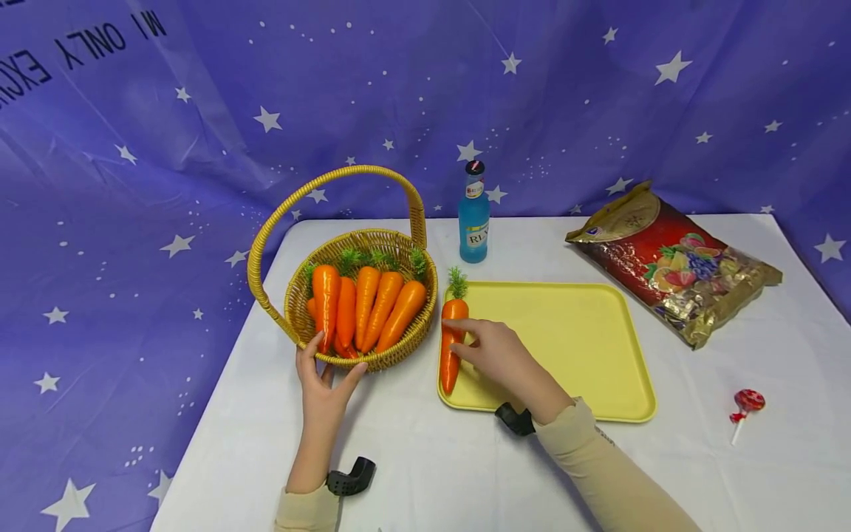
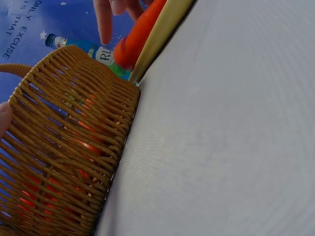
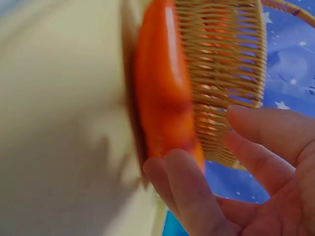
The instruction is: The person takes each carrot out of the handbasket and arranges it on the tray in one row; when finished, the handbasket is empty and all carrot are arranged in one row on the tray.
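A wicker basket (image 1: 405, 353) with a tall handle stands at the left of the table, with several orange carrots (image 1: 368, 307) in it. My left hand (image 1: 322, 395) holds the basket's near rim, its fingers at the edge and thumb on the outer side. A single carrot (image 1: 450, 362) with a green top lies along the left edge of the yellow tray (image 1: 565, 347). My right hand (image 1: 499, 351) is over this carrot, fingers spread and loosely bent. In the right wrist view its fingertips (image 3: 179, 160) are at the carrot's surface; whether they touch is hard to tell.
A blue bottle (image 1: 474, 222) stands upright behind the tray. At the back right lies a red and gold candy bag (image 1: 671, 258). A red lollipop (image 1: 750, 400) rests on the white table (image 1: 412, 458) at the right. A purple starry cloth (image 1: 399, 96) hangs behind.
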Demonstrator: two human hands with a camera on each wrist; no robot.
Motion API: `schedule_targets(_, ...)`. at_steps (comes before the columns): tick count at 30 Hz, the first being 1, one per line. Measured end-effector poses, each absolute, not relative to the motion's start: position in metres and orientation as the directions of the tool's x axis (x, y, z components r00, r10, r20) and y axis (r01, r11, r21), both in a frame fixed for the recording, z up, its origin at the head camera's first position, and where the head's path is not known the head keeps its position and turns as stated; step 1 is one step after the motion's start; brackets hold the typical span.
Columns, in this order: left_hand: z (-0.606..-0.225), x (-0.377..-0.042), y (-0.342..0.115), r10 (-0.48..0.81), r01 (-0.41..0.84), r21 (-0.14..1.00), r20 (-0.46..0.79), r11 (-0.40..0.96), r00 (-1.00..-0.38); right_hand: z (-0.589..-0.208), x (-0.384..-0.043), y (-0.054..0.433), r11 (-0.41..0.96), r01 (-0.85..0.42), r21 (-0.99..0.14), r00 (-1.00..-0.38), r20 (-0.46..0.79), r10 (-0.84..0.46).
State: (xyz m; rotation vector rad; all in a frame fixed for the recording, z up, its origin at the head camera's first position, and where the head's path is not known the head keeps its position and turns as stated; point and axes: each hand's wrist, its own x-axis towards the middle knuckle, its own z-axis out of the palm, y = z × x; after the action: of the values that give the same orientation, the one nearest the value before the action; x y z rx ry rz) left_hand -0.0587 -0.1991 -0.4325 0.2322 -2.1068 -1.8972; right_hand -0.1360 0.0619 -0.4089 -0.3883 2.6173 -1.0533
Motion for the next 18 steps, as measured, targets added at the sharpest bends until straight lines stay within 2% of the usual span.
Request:
schedule_targets(4, -0.444, -0.061, -0.203, -0.316, 0.077, 0.990, 0.111, 0.118, -0.942, -0.398, -0.138, 0.066, 0.667, -0.120, -0.735, -0.925, -0.162, -0.345)
schedule_targets(6, -0.447, -0.062, -0.205, -0.318, 0.067, 0.992, 0.098, 0.108, -0.943, -0.392, -0.140, 0.068, 0.608, -0.113, -0.786, -0.924, -0.142, -0.356)
schedule_targets(11, -0.438, -0.060, -0.202, -0.313, 0.064, 0.993, 0.093, 0.101, -0.945, -0.375, -0.150, 0.064, 0.286, -0.074, -0.955, -0.890, -0.066, -0.451)
schedule_targets(14, -0.432, -0.058, -0.199, -0.312, 0.075, 0.991, 0.106, 0.107, -0.944, -0.366, -0.160, 0.053, 0.129, 0.010, -0.992, -0.863, -0.074, -0.500)
schedule_targets(18, -0.431, -0.057, -0.198, -0.315, 0.061, 0.993, 0.089, 0.098, -0.945, -0.356, -0.176, 0.033, 0.134, 0.048, -0.990, -0.833, -0.113, -0.541)
